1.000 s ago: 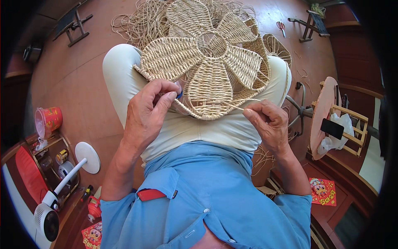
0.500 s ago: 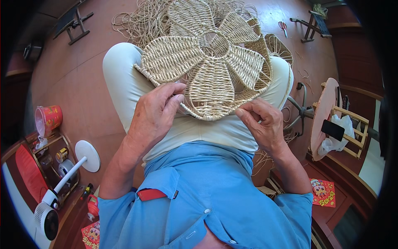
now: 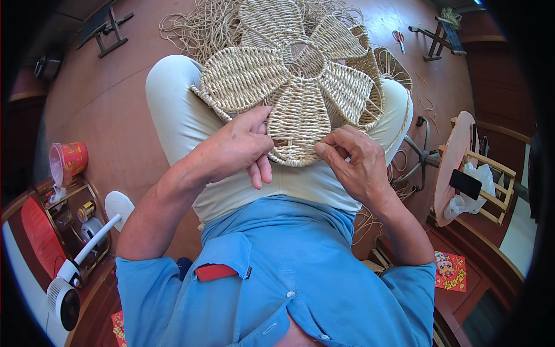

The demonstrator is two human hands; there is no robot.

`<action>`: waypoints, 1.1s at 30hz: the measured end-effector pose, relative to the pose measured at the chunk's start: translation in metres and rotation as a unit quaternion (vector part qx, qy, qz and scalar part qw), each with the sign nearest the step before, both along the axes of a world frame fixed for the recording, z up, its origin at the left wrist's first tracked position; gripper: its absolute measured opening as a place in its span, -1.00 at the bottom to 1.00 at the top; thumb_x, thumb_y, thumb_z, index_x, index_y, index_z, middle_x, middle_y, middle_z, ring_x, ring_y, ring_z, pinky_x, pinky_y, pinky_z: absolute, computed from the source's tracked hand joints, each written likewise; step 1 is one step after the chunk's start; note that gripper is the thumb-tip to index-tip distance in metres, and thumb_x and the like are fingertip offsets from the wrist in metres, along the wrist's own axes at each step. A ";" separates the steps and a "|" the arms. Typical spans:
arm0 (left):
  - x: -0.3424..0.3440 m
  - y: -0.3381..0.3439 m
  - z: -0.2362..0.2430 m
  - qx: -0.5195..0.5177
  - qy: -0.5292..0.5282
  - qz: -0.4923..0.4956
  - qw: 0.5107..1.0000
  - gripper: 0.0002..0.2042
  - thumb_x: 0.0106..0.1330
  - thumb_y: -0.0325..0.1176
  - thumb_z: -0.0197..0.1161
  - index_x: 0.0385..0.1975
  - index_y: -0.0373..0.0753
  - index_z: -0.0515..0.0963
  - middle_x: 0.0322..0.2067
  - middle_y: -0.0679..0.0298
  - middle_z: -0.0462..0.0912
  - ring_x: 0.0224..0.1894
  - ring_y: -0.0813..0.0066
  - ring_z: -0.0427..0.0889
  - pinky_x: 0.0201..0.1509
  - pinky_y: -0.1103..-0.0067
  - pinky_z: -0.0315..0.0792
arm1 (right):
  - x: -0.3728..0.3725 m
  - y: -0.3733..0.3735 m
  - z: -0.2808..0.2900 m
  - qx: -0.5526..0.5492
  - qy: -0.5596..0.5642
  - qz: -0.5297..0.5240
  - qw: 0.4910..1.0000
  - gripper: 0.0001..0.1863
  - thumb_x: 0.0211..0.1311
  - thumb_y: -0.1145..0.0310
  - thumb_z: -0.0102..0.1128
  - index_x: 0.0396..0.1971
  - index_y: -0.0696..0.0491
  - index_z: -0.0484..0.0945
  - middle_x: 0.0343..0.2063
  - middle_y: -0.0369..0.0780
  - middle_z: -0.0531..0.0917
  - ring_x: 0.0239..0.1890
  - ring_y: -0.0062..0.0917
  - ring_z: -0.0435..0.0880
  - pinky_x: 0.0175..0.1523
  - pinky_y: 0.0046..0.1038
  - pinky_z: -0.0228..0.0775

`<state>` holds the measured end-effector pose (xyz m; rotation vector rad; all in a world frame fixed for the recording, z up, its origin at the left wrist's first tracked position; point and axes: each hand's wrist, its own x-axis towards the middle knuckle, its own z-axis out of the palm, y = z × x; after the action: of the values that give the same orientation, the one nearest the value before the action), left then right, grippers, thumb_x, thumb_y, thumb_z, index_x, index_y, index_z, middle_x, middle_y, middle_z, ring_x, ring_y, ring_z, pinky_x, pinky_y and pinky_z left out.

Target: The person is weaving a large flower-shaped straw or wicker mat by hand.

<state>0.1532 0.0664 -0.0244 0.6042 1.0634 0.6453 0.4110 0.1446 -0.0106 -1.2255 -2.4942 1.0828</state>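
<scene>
A flower-shaped woven straw piece (image 3: 298,115), with several petals around a round ring, rests across my thighs. Its rim is bound with twisted cord. My left hand (image 3: 237,141) is beside the near petal; its index finger stretches along the petal's left edge while the lower fingers hang apart below, and no strand shows in them. At the near right rim, my right hand (image 3: 355,159) pinches the edge with thumb and forefinger. Whether a thin strand is also in that pinch, I cannot make out.
Beyond my knees lies a heap of loose straw cord (image 3: 202,29). Red-handled scissors (image 3: 399,39) and a bench (image 3: 440,37) are at the far right. A round stand (image 3: 454,168) bears a black phone (image 3: 465,184). On the left are a red bucket (image 3: 72,159) and a white fan (image 3: 63,301).
My left hand has turned, its index finger now reaching over the petal's edge and its other fingers dropping down. My right hand has shifted slightly left and up along the rim.
</scene>
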 end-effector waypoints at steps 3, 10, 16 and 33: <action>0.001 -0.001 0.000 -0.010 0.011 0.008 1.000 -0.25 0.46 -0.61 -0.06 0.65 -0.45 -0.14 -0.05 0.08 0.64 -0.48 0.44 0.77 -0.51 0.55 0.70 | 0.001 0.000 -0.003 0.012 0.006 0.002 1.000 -0.82 0.37 0.27 0.46 -0.33 0.07 0.72 -0.46 -0.21 0.64 -0.47 -0.35 0.67 -0.29 -0.27 0.52; 0.005 -0.010 -0.003 0.003 0.027 0.062 0.998 -0.25 0.46 -0.61 -0.11 0.67 -0.36 -0.11 -0.05 0.08 0.65 -0.54 0.51 0.72 -0.54 0.60 0.65 | -0.002 -0.003 0.000 0.130 0.014 0.042 0.991 -0.89 0.29 0.31 0.48 -0.30 -0.02 0.73 -0.32 -0.28 0.65 -0.28 -0.35 0.64 -0.14 -0.25 0.44; 0.003 -0.009 -0.008 0.000 0.021 0.074 0.997 -0.25 0.43 -0.62 -0.11 0.67 -0.35 -0.07 -0.03 0.08 0.65 -0.55 0.53 0.70 -0.58 0.63 0.59 | -0.023 -0.004 -0.002 0.193 0.031 0.108 0.975 -0.86 0.23 0.29 0.52 -0.23 -0.13 0.76 -0.26 -0.34 0.65 -0.14 -0.36 0.58 0.01 -0.25 0.31; 0.007 -0.017 -0.007 0.015 -0.002 0.072 0.997 -0.26 0.47 -0.58 -0.08 0.67 -0.25 -0.07 -0.08 0.13 0.63 -0.54 0.48 0.70 -0.56 0.55 0.62 | -0.046 0.005 -0.007 0.095 0.025 0.188 0.977 -0.88 0.32 0.27 0.43 -0.24 -0.06 0.71 -0.29 -0.24 0.66 -0.14 -0.26 0.61 0.03 -0.22 0.33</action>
<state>0.1605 0.0498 -0.0311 0.5551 1.1022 0.7899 0.3647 0.1493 -0.0180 -0.6834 -2.7804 0.9026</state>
